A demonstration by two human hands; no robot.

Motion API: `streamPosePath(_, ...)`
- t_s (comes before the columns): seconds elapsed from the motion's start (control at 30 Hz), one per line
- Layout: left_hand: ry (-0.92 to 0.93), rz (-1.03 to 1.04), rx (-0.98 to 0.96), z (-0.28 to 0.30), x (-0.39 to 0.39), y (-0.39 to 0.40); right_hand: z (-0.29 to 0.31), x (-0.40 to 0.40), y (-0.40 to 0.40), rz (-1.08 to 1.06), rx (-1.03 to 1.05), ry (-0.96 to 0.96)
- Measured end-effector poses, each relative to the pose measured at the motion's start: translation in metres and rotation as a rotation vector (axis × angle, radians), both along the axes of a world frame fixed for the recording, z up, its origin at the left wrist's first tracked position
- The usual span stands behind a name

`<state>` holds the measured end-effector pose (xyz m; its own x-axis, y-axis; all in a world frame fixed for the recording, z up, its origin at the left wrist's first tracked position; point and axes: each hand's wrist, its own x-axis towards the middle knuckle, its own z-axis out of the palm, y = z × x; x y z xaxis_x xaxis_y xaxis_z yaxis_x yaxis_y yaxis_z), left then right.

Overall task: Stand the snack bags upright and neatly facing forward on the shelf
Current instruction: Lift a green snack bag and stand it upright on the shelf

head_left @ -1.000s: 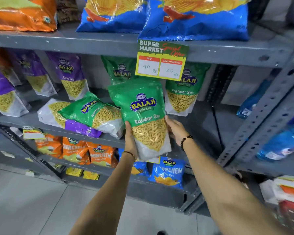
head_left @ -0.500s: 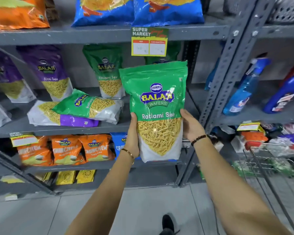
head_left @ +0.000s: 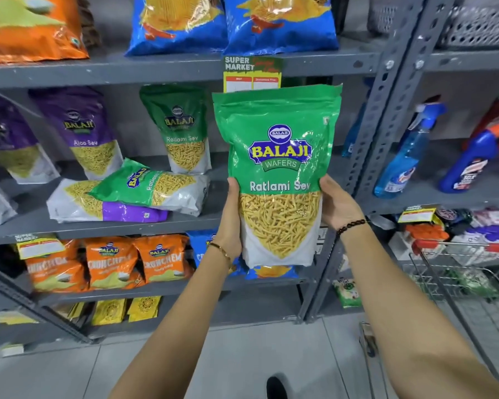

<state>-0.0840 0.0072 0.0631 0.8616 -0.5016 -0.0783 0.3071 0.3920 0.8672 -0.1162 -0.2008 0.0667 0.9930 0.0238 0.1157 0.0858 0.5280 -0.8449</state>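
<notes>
I hold a green Ratlami Sev bag (head_left: 278,168) upright in front of the grey middle shelf (head_left: 98,227), label facing me. My left hand (head_left: 230,220) grips its lower left edge and my right hand (head_left: 339,204) grips its lower right edge. On the shelf, another green bag (head_left: 156,184) lies flat on top of a purple and white bag (head_left: 104,207) that also lies flat. Behind them a green bag (head_left: 182,131) and a purple Aloo Sev bag (head_left: 84,133) stand upright.
A price tag (head_left: 252,73) hangs from the upper shelf, just above the held bag. Blue bags (head_left: 231,21) sit above, orange bags (head_left: 113,262) below. A slotted upright post (head_left: 386,116) divides off the right bay with spray bottles (head_left: 406,156). A shopping cart (head_left: 458,272) stands at right.
The bag has come off the shelf toward me and now stands straighter, held higher and nearer the camera. My view has shifted right, showing the neighbouring bay and cart.
</notes>
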Motion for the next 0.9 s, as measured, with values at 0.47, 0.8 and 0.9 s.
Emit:
streamPosePath(0.47, -0.153, 0.116, 0.317, -0.017, 0.136, -0.072, -0.018, 0.114, -0.061, -0.365, -0.18, 0.181)
streamPosePath(0.8, -0.146, 0.136, 0.307, -0.033, 0.19, -0.083, -0.031, 0.169, -0.067, -0.457, -0.172, 0.241)
streamPosePath(0.9, -0.126, 0.108, 0.307, -0.032, 0.193, -0.08, -0.03, 0.17, -0.065, -0.481, -0.151, 0.261)
